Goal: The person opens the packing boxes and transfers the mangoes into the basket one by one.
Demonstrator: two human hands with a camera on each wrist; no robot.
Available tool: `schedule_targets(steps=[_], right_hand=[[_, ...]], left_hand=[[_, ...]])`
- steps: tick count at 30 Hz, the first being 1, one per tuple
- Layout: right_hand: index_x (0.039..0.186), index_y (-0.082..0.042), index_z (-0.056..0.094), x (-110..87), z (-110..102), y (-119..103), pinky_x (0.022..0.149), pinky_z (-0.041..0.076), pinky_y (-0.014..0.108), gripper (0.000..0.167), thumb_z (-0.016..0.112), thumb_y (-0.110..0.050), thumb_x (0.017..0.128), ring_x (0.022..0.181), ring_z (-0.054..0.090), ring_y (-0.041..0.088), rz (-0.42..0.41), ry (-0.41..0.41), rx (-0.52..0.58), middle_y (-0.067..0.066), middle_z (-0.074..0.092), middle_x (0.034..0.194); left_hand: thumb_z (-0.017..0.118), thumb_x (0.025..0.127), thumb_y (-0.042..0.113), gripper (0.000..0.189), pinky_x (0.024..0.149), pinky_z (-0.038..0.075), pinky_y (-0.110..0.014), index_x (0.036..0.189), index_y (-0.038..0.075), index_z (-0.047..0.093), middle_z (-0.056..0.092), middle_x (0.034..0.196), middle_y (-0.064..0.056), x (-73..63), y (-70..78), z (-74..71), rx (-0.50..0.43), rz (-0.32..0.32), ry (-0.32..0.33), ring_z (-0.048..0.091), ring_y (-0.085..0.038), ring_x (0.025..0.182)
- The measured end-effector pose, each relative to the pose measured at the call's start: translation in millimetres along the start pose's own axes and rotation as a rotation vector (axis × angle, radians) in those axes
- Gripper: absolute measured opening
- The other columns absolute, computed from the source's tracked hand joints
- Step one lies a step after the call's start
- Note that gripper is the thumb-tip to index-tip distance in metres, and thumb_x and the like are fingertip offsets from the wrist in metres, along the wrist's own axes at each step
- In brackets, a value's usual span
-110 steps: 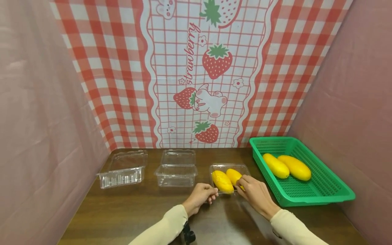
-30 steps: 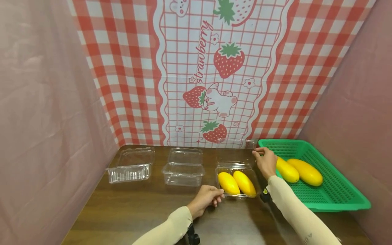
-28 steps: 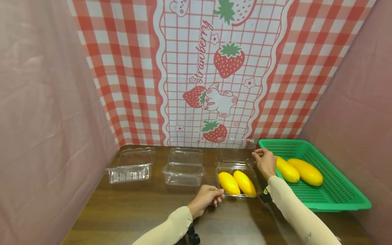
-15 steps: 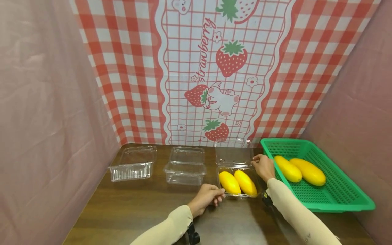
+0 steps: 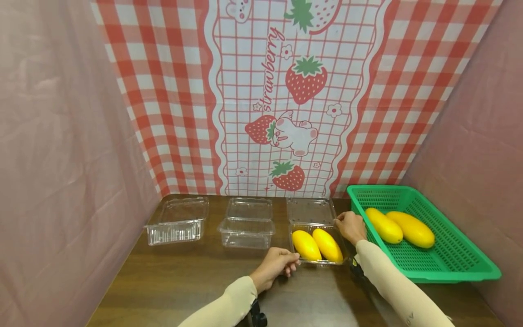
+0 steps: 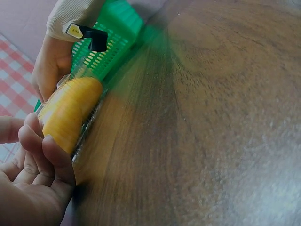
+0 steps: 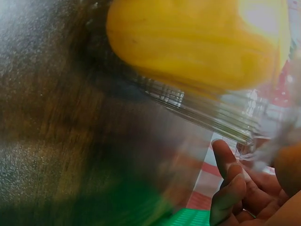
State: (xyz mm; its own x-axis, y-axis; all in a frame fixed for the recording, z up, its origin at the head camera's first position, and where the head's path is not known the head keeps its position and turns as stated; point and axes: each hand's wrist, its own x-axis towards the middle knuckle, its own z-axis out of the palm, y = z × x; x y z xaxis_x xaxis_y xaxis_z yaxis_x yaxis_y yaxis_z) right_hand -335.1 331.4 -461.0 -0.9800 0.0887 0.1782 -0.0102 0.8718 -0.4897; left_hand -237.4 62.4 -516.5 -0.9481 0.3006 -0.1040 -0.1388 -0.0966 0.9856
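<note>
Two yellow mangoes (image 5: 306, 245) lie side by side in the tub of a clear plastic clamshell container (image 5: 323, 262). Its lid (image 5: 310, 211) is folded back behind the tub. At the tub's front left corner, my left hand (image 5: 274, 265) pinches the rim between thumb and fingers. My right hand (image 5: 352, 226) pinches the container's plastic edge at the back right, by the hinge. In the right wrist view, the fingers of the right hand (image 7: 254, 188) curl beside the ribbed tub wall, under a mango (image 7: 197, 44).
To the left stand two more clear containers (image 5: 247, 238) (image 5: 175, 232) with lids folded back. A green perforated basket (image 5: 441, 268) at the right holds two yellow mangoes (image 5: 410, 229). A checked strawberry cloth (image 5: 261, 91) hangs behind the wooden table (image 5: 196, 281).
Earlier my right hand was over the right mango; it has moved to the back right. The lid, raised upright a second ago, has tipped down backward. My left hand keeps its grip.
</note>
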Motion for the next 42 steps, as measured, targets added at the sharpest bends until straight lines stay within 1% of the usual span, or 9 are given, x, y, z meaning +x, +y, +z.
schedule_targets(steps=[7, 12, 18, 22, 25, 31, 36, 39, 42], right_hand=[[0.1, 0.001, 0.078, -1.6, 1.3, 0.9, 0.07, 0.055, 0.055, 0.025, 0.068, -0.021, 0.096, 0.082, 0.066, 0.038, 0.005, -0.01, -0.017, 0.02, 0.073, 0.093], [0.089, -0.001, 0.077, -1.0, 2.9, 1.5, 0.064, 0.052, 0.051, 0.025, 0.066, -0.021, 0.098, 0.074, 0.062, 0.033, 0.011, -0.014, -0.023, 0.013, 0.069, 0.08], [0.084, -0.004, 0.075, -0.9, 4.8, 2.3, 0.059, 0.048, 0.044, 0.027, 0.063, -0.022, 0.099, 0.07, 0.059, 0.031, 0.033, -0.031, -0.032, 0.009, 0.064, 0.073], [0.073, -0.006, 0.07, -0.7, 4.8, 1.3, 0.055, 0.043, 0.039, 0.035, 0.06, -0.023, 0.102, 0.063, 0.055, 0.028, 0.037, -0.067, -0.031, 0.006, 0.057, 0.064], [0.071, -0.006, 0.068, -0.7, 4.5, 0.8, 0.054, 0.042, 0.038, 0.037, 0.058, -0.023, 0.103, 0.061, 0.054, 0.027, 0.035, -0.083, -0.032, 0.005, 0.056, 0.062], [0.073, -0.006, 0.068, -2.6, 3.5, -1.3, 0.058, 0.046, 0.043, 0.036, 0.058, -0.024, 0.103, 0.065, 0.057, 0.029, 0.023, -0.092, -0.055, 0.008, 0.058, 0.066], [0.075, -0.005, 0.069, -6.7, 2.9, -4.8, 0.063, 0.05, 0.051, 0.036, 0.058, -0.025, 0.102, 0.07, 0.061, 0.033, -0.025, -0.096, -0.087, 0.014, 0.066, 0.075], [0.082, -0.002, 0.071, -10.4, 2.1, -7.8, 0.068, 0.052, 0.055, 0.033, 0.06, -0.026, 0.101, 0.075, 0.064, 0.038, -0.063, -0.07, -0.106, 0.018, 0.069, 0.083], [0.098, 0.007, 0.072, -15.0, -0.1, -10.8, 0.077, 0.053, 0.06, 0.031, 0.063, -0.023, 0.099, 0.087, 0.065, 0.044, -0.127, -0.025, -0.123, 0.026, 0.069, 0.095]], left_hand=[[0.071, 0.097, 0.015, 0.028, 0.049, 0.047, -0.016, 0.096, -0.013, 0.073, 0.062, 0.066, 0.0, 0.1, -0.2, 0.0, -0.019, 0.004, 0.002, 0.048, -0.005, 0.05], [0.071, 0.096, 0.013, 0.027, 0.049, 0.047, -0.016, 0.096, -0.014, 0.072, 0.062, 0.066, 0.0, -0.5, 1.1, -0.2, -0.032, 0.005, 0.007, 0.048, -0.004, 0.05], [0.071, 0.096, 0.013, 0.026, 0.05, 0.047, -0.016, 0.095, -0.013, 0.072, 0.062, 0.065, 0.0, -0.2, 1.2, 0.2, -0.028, 0.003, 0.007, 0.048, -0.005, 0.051], [0.072, 0.096, 0.013, 0.025, 0.05, 0.048, -0.016, 0.094, -0.011, 0.073, 0.062, 0.066, 0.0, 0.5, 0.4, -0.2, -0.038, 0.002, 0.006, 0.048, -0.004, 0.051], [0.072, 0.095, 0.013, 0.024, 0.05, 0.048, -0.016, 0.093, -0.011, 0.073, 0.063, 0.066, 0.0, 1.0, 0.0, -0.4, -0.049, 0.003, 0.003, 0.048, -0.004, 0.051], [0.071, 0.095, 0.011, 0.025, 0.05, 0.048, -0.016, 0.095, -0.014, 0.071, 0.063, 0.066, 0.0, 1.3, -1.1, 0.0, -0.057, 0.005, 0.001, 0.048, -0.004, 0.051], [0.071, 0.095, 0.01, 0.025, 0.049, 0.048, -0.016, 0.096, -0.014, 0.071, 0.063, 0.067, 0.0, 0.9, -2.1, 0.3, -0.067, 0.006, 0.001, 0.048, -0.003, 0.051], [0.071, 0.095, 0.011, 0.024, 0.049, 0.048, -0.016, 0.095, -0.014, 0.071, 0.064, 0.067, -0.001, 1.1, -2.1, 0.4, -0.068, 0.007, 0.002, 0.048, -0.003, 0.051], [0.071, 0.095, 0.011, 0.024, 0.049, 0.048, -0.016, 0.094, -0.013, 0.072, 0.064, 0.067, -0.001, 0.8, -1.9, 0.5, -0.069, 0.008, 0.001, 0.048, -0.004, 0.051]])
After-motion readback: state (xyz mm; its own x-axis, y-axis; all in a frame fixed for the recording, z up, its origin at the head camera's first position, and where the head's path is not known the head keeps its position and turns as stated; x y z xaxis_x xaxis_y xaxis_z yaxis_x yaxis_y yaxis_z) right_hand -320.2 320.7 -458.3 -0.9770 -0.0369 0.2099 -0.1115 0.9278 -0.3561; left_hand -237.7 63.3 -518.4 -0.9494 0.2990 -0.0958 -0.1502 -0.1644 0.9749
